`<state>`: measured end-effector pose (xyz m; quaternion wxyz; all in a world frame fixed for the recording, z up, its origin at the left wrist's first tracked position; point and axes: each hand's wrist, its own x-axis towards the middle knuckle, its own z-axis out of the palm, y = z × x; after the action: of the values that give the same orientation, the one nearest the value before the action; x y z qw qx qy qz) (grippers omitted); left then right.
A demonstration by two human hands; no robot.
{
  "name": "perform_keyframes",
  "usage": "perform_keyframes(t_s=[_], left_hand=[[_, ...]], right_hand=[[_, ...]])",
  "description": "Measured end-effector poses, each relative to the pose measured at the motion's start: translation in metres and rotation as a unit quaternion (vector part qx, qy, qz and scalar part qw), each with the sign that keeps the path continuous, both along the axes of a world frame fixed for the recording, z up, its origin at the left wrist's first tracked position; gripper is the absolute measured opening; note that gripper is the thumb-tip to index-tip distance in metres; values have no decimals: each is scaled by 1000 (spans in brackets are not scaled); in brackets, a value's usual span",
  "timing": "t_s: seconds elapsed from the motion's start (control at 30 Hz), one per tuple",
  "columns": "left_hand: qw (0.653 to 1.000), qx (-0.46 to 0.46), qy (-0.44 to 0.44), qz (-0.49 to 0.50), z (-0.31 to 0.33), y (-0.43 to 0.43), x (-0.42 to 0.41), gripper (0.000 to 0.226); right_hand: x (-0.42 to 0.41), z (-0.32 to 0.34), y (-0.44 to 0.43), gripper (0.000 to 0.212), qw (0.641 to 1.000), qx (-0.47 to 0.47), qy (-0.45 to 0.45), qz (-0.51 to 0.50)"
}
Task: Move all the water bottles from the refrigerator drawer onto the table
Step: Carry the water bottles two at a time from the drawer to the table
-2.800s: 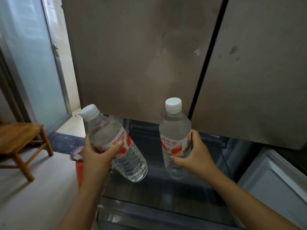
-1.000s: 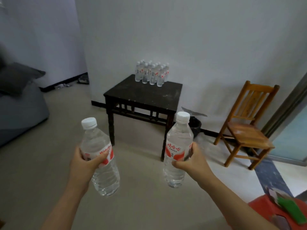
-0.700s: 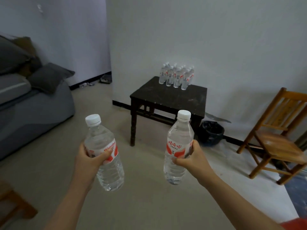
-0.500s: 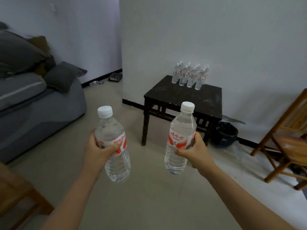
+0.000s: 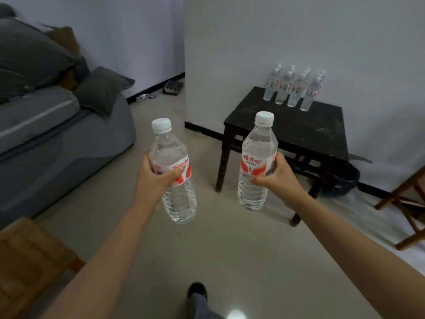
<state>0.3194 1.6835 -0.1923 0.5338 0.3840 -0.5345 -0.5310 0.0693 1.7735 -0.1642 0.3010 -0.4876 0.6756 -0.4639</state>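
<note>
My left hand [image 5: 154, 178] grips a clear water bottle [image 5: 176, 192] with a white cap and red-white label, tilted slightly right at the base. My right hand [image 5: 279, 178] holds a second, similar bottle [image 5: 256, 153] nearly upright. Both bottles hang in the air above the floor, short of the dark square table [image 5: 305, 132]. Several bottles [image 5: 293, 88] stand clustered at the table's far edge against the white wall. The refrigerator is out of view.
A grey sofa [image 5: 53, 134] with cushions fills the left. A wooden stool [image 5: 27, 261] is at lower left, a wooden chair [image 5: 404, 199] at the right edge, and a dark bin [image 5: 345, 180] behind the table. My shoe [image 5: 196, 291] shows on the beige floor.
I have turned from the open refrigerator drawer and walked toward the table, which looks larger and closer now. Both hands still hold their bottles, raised a little.
</note>
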Motion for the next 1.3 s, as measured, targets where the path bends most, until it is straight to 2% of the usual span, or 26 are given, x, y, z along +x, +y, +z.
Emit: perform_keyframes(t_s=[0.3,0.53,0.7,0.9,1.17,1.3], left_hand=[[999,-5,-27,26,10,-133,-13,66],[995,12,-53,83,3,-221,3,75],[994,22,-64,85,-12,-296,13,77],[998,19,-55,38,-23,-422,35,84],[996,4,-80,-48,-16,-576,43,73],[992,17,-78,-101,-30,-632,21,85]], right_hand=[[-19,0,-150,71,999,-8,11,52],[-12,-8,-245,70,998,8,6,69],[3,-15,-314,68,997,14,10,77],[32,-23,-421,67,999,27,14,39],[53,-27,-538,71,998,54,10,-40],[47,-27,-567,70,993,71,0,-93]])
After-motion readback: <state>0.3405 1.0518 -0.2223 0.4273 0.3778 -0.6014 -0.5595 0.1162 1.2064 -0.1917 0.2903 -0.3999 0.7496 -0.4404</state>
